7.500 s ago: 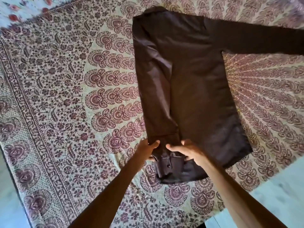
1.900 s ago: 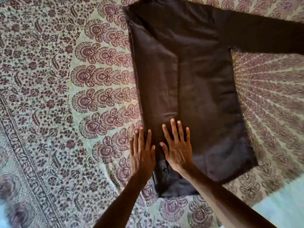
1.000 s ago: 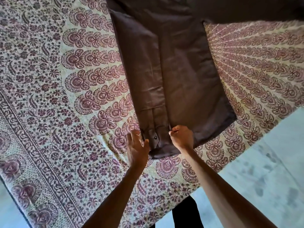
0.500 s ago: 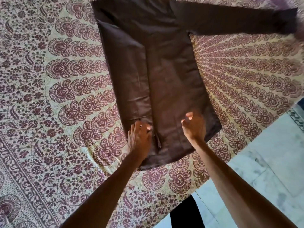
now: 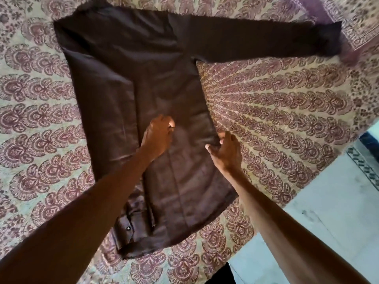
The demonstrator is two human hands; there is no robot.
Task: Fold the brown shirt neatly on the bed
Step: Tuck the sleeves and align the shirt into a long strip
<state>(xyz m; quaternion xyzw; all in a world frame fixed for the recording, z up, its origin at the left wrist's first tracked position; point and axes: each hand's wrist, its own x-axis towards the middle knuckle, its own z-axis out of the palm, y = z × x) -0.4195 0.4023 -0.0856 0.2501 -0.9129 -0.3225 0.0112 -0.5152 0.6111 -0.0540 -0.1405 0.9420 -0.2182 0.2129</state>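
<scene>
The brown shirt [image 5: 164,83] lies flat on the patterned bedspread [image 5: 276,111], collar end far from me. Its left side is folded inward, and that sleeve runs down the body to a buttoned cuff [image 5: 128,228] near the hem. The other sleeve [image 5: 266,44] stretches out straight to the right. My left hand [image 5: 158,138] rests on the middle of the shirt with its fingers loosely bent. My right hand [image 5: 225,150] is at the shirt's right side edge, fingers relaxed and touching the fabric there; I see no clear grip.
The bed's edge runs diagonally across the lower right, with pale floor [image 5: 328,212] beyond it. A folded-over corner of the bedspread [image 5: 359,21] lies by the outstretched sleeve's cuff. Something dark [image 5: 221,275] shows below the bed edge, near my body.
Both hands have moved up from the hem to the shirt's middle, the right one out to the side edge. The view shifted, bringing the whole right sleeve into sight.
</scene>
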